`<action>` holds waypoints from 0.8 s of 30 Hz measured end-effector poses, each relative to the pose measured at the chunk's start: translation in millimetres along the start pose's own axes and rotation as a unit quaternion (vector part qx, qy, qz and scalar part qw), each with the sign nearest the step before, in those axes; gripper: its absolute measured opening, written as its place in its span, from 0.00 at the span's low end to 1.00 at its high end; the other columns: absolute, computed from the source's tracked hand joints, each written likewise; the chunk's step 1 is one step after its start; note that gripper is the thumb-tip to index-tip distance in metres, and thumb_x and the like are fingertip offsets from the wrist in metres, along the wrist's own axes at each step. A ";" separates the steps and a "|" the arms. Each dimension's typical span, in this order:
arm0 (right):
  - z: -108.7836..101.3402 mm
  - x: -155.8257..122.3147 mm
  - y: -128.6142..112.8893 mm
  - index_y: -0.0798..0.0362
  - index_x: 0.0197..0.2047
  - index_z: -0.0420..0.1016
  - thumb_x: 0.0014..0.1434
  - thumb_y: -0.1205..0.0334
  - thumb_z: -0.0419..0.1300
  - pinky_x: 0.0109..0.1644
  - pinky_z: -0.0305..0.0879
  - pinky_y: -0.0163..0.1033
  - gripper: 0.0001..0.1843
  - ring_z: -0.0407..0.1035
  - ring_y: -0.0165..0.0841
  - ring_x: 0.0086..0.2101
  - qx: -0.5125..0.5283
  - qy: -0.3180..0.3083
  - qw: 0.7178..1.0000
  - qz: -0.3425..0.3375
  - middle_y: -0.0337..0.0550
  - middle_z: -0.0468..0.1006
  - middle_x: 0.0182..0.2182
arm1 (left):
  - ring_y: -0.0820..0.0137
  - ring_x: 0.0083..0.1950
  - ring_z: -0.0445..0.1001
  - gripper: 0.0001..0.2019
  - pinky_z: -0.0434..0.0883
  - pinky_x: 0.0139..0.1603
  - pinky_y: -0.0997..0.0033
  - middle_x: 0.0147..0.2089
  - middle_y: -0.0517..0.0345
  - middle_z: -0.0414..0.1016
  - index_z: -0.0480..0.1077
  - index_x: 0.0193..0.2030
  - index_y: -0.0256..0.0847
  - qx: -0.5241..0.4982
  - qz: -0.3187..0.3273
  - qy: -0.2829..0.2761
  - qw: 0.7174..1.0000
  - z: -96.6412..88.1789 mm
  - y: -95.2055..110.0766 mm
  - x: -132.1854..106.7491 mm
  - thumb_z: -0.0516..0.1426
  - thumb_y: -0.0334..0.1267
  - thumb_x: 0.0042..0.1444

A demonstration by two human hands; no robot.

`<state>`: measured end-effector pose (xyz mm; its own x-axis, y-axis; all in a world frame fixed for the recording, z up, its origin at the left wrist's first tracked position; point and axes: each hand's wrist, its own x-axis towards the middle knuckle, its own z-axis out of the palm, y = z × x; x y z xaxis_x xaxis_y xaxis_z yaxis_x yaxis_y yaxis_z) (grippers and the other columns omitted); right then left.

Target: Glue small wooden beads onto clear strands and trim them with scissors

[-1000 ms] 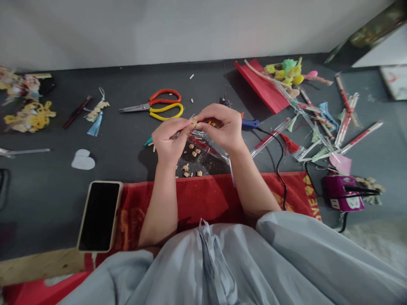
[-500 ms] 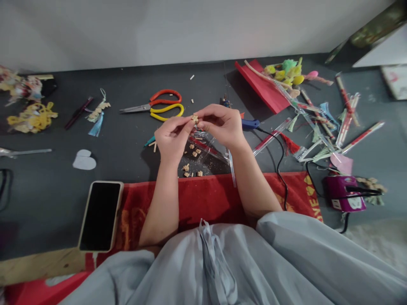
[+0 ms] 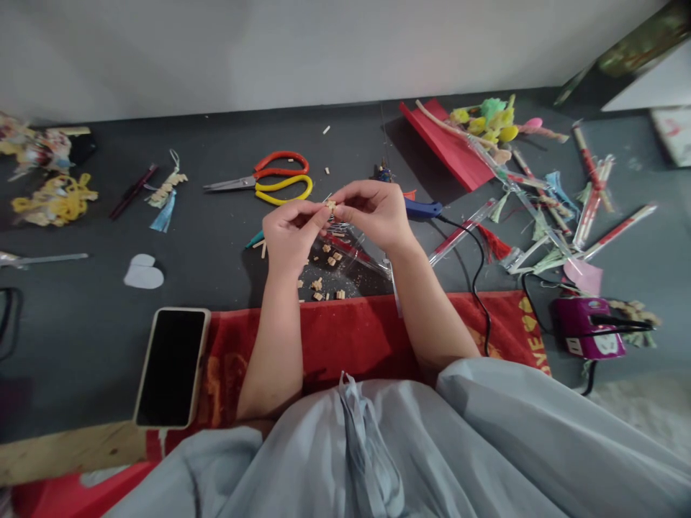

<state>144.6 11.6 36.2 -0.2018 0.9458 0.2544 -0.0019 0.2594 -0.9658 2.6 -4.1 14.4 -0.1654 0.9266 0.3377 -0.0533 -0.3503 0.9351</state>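
My left hand (image 3: 292, 232) and my right hand (image 3: 374, 215) meet over the middle of the dark table. Between their fingertips is a small tan wooden piece (image 3: 331, 206), pinched from both sides. A thin pin-like tip sticks up beside it. Below my hands lie several similar wooden pieces (image 3: 317, 285) among fine crumbs. Scissors (image 3: 270, 181) with one red and one yellow handle rest just beyond my left hand. Close to my right hand is a blue-handled tool (image 3: 423, 208) with a black cord; its far part is hidden.
A red towel (image 3: 350, 327) lies along the front edge, with a phone (image 3: 173, 367) at its left. To the right are a purple power block (image 3: 586, 327), tassels, clear tubes and a red paper envelope (image 3: 448, 147). A finished tassel charm (image 3: 165, 191) lies left.
Both hands stay pinched on the wooden piece, with slight finger shifts. A thin pin-like tip now shows above it. The right hand has moved slightly left.
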 end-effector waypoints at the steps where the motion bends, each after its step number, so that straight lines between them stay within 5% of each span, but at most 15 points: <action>1: 0.0 -0.3 -0.3 0.55 0.31 0.77 0.47 0.52 0.69 0.34 0.72 0.33 0.15 0.73 0.25 0.29 -0.010 0.004 1.000 -0.003 0.38 0.79 0.28 | 0.80 0.21 0.72 0.12 0.69 0.20 0.80 0.24 0.63 0.76 0.76 0.27 0.42 0.004 0.001 -0.002 1.000 -0.3 0.2 0.0 0.66 0.49 0.46; 9: -2.6 -1.1 -0.6 0.56 0.30 0.77 0.49 0.56 0.68 0.33 0.68 0.32 0.11 0.71 0.25 0.29 -0.047 0.004 0.998 -0.044 0.39 0.78 0.28 | 0.80 0.21 0.72 0.10 0.68 0.19 0.80 0.24 0.63 0.75 0.75 0.27 0.41 0.010 0.021 -0.013 1.000 0.2 1.7 -1.7 0.66 0.46 0.47; 17: 3.6 2.7 4.3 0.56 0.36 0.77 0.51 0.52 0.66 0.37 0.73 0.34 0.15 0.73 0.26 0.32 -0.006 0.007 1.000 -0.007 0.39 0.79 0.31 | 0.78 0.23 0.73 0.12 0.68 0.20 0.79 0.26 0.61 0.78 0.78 0.33 0.43 0.021 -0.019 0.013 1.000 2.0 -4.4 -1.2 0.63 0.49 0.51; 24: 3.5 2.0 3.8 0.53 0.39 0.79 0.55 0.50 0.63 0.38 0.74 0.33 0.16 0.74 0.25 0.33 0.010 0.009 1.000 -0.012 0.38 0.80 0.34 | 0.77 0.25 0.75 0.11 0.70 0.24 0.76 0.29 0.63 0.77 0.75 0.37 0.45 0.046 0.014 0.011 0.999 1.4 -7.9 -1.4 0.60 0.48 0.55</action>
<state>140.7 13.8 32.9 -0.1835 0.9427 0.2784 -0.0260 0.2785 -0.9601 4.6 -2.4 6.7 -0.1875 0.9128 0.3629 0.0419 -0.3617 0.9314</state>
